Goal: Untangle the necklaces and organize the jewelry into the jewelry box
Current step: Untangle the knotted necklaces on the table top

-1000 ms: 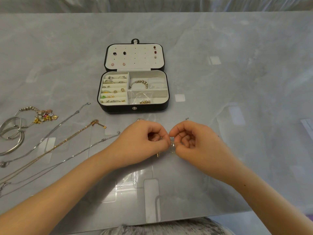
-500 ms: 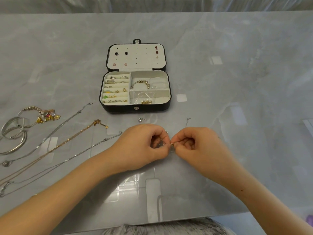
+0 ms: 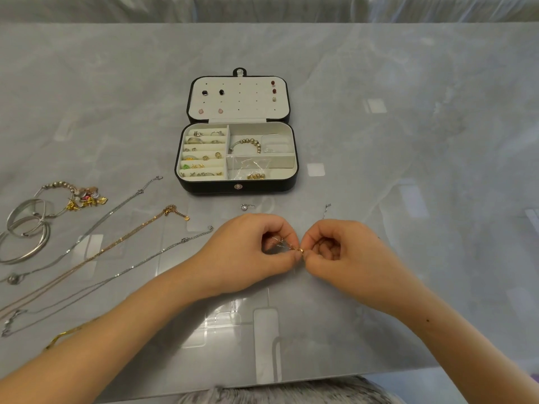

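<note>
A fine chain (image 3: 282,245) is pinched by the left hand (image 3: 245,255) and right hand (image 3: 344,255), fingertips together, just in front of the box (image 3: 204,188). It is judged light, limp and easily kinked, and is best taken close beside the tangle.

Glossy marble-look table (image 3: 408,141) — shiny metal bangles (image 3: 27,228).

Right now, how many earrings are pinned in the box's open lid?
7 in the lid: two black studs at left, two pink studs below them, two red studs and one pale stud down the right side.
</note>
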`<action>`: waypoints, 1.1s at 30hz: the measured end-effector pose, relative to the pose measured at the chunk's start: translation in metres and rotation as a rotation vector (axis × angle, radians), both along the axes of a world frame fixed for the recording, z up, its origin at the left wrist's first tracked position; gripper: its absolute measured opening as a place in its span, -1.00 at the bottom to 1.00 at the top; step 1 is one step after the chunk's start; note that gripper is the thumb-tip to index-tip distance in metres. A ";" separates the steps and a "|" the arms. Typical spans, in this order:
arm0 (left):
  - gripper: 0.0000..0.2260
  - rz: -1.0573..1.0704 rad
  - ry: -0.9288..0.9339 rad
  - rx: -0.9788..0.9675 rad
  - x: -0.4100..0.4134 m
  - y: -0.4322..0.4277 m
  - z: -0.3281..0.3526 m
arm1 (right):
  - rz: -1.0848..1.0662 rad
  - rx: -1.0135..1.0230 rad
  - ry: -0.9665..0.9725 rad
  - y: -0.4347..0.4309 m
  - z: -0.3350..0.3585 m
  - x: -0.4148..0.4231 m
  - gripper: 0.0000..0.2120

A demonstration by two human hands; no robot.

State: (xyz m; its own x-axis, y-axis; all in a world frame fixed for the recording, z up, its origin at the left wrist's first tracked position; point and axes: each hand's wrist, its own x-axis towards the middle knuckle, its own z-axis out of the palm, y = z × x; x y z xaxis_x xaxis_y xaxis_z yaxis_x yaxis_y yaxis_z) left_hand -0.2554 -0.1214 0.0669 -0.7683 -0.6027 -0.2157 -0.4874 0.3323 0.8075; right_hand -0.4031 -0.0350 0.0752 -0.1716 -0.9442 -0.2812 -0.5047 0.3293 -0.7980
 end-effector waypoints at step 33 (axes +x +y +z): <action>-0.94 0.073 -0.014 0.003 -0.003 0.003 0.000 | -0.137 -0.109 0.015 0.002 -0.001 0.006 -0.89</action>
State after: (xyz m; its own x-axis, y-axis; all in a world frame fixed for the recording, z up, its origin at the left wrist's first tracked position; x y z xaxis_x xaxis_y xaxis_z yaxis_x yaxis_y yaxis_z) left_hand -0.2584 -0.1182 0.0664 -0.7191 -0.6566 -0.2276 -0.5213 0.2932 0.8014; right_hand -0.3974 -0.0328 0.0738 -0.3043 -0.9364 -0.1746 -0.4729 0.3076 -0.8257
